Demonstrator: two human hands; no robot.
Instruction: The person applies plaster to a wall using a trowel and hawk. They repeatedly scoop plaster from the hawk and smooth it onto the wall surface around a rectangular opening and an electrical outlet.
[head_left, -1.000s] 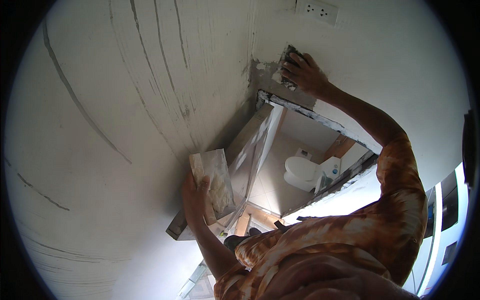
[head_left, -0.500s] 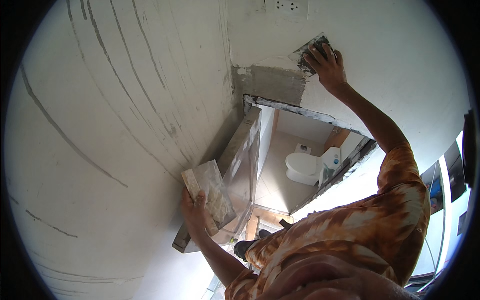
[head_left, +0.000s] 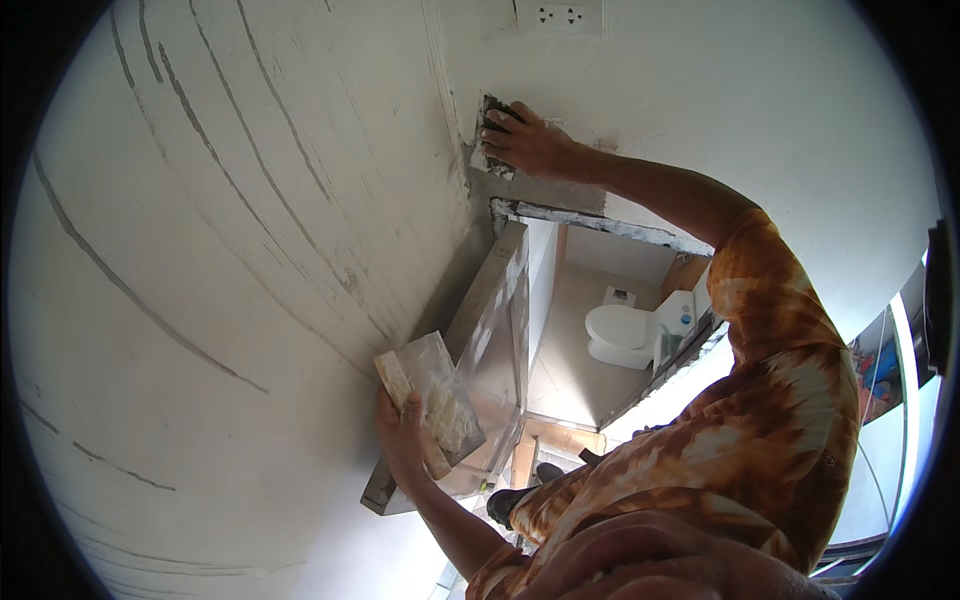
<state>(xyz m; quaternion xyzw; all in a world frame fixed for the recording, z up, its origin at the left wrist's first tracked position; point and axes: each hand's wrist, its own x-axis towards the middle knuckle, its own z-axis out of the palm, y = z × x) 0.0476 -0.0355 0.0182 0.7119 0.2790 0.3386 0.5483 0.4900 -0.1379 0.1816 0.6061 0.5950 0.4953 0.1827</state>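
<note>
My right hand (head_left: 535, 145) is closed on a plastering trowel (head_left: 492, 162), whose blade lies against the wall close to the corner, above the doorway. Part of the trowel is hidden under my fingers. Beneath it and my forearm, a patch of bare grey cement (head_left: 585, 198) shows in the off-white wall. Lower down on the left, my left hand (head_left: 402, 440) grips a flat plate with a pale wooden strip along one edge, which looks like a plasterer's hawk (head_left: 425, 360). Whitish filler (head_left: 448, 418) lies on the plate.
A door (head_left: 490, 290) stands ajar below me, beside the streaked left wall (head_left: 200, 250). Past the white-smeared door frame (head_left: 600, 226) is a bathroom with a toilet (head_left: 618, 325). A socket (head_left: 560, 16) sits on the wall above.
My right hand has swept the trowel left across the wall, over the grey patch to the corner. My left hand still holds the hawk in nearly the same place.
</note>
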